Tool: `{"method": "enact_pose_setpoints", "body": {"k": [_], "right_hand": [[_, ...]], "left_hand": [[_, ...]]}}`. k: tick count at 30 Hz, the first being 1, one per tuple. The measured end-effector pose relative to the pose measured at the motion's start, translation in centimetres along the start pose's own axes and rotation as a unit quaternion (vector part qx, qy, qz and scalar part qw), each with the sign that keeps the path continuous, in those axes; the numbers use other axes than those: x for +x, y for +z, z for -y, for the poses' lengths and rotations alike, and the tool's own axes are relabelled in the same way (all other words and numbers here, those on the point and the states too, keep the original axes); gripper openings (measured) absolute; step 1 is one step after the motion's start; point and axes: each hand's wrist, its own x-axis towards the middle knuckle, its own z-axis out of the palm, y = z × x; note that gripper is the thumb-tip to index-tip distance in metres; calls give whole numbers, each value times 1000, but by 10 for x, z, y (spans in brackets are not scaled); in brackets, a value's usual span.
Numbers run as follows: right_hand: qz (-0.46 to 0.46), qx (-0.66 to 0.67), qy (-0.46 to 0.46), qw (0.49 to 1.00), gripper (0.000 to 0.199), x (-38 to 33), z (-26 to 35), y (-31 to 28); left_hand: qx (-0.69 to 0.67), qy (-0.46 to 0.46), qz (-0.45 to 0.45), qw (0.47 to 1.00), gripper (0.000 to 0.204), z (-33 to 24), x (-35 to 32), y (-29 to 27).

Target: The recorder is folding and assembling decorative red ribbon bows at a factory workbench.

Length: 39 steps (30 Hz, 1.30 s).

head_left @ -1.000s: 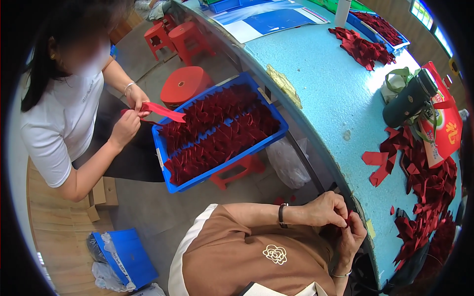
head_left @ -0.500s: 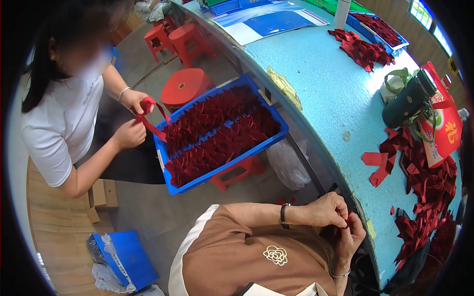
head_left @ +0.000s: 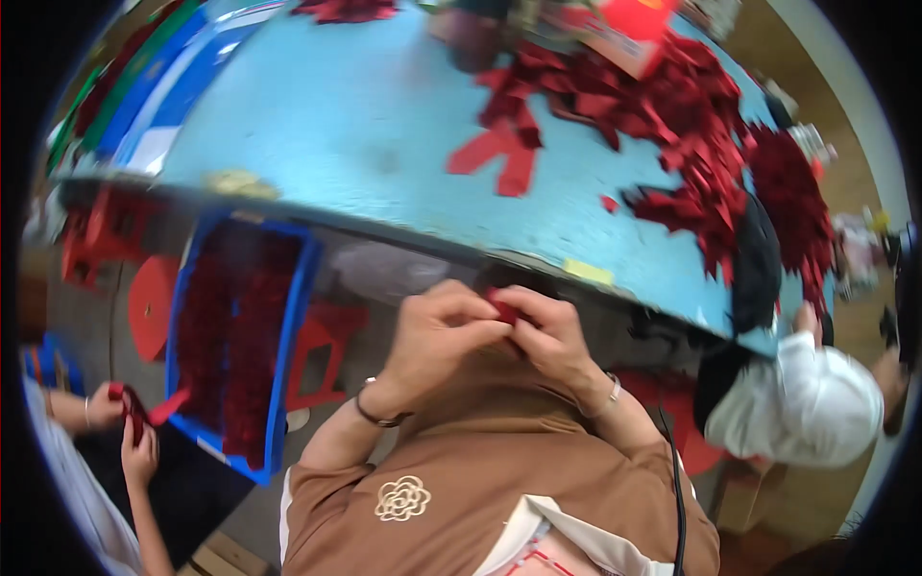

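Note:
Close to the table's near edge, in front of my body, both hands meet over a small dark red piece of ribbon or cloth (head_left: pixel 502 311). My left hand (head_left: pixel 437 336) pinches it with thumb and forefinger. My right hand (head_left: pixel 550 334) grips it from the other side, fingers curled. Most of the piece is hidden by my fingers, so its shape cannot be made out. On the light blue table (head_left: pixel 346 125) beyond lie two loose flat red ribbon strips (head_left: pixel 499 158), beside a large heap of dark red ribbon pieces (head_left: pixel 691 144).
At left, a blue crate (head_left: pixel 300 317) full of dark red pieces rests by red stools (head_left: pixel 149 312). A co-worker's hands (head_left: pixel 140 451) hold a red ribbon there. Another person in white (head_left: pixel 802 403) sits at right. A red package (head_left: pixel 634 24) stands at the table's far side.
My view has swung right, so my hands, earlier at the lower right, now appear near the middle. They still hold the small red piece. The person at right has come into view.

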Motion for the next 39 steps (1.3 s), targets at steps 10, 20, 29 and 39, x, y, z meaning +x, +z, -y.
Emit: {"method": "enact_pose_setpoints", "body": {"k": [10,20,29,39], "right_hand": [[-23,266,82,960,29,-19,-27,-71],[-32,324,47,944,28,-34,-45,-97],[-37,296,61,953,26,-42,-48,-103],[-30,258,60,964,23,-49,-41,-97]], "left_hand": [[101,82,-51,990,20,26,23,75],[-34,-84,15,996,16,15,31,98],[-19,-142,102,984,17,-1,36,102],[443,270,108,848,18,-36,40,93]]}}
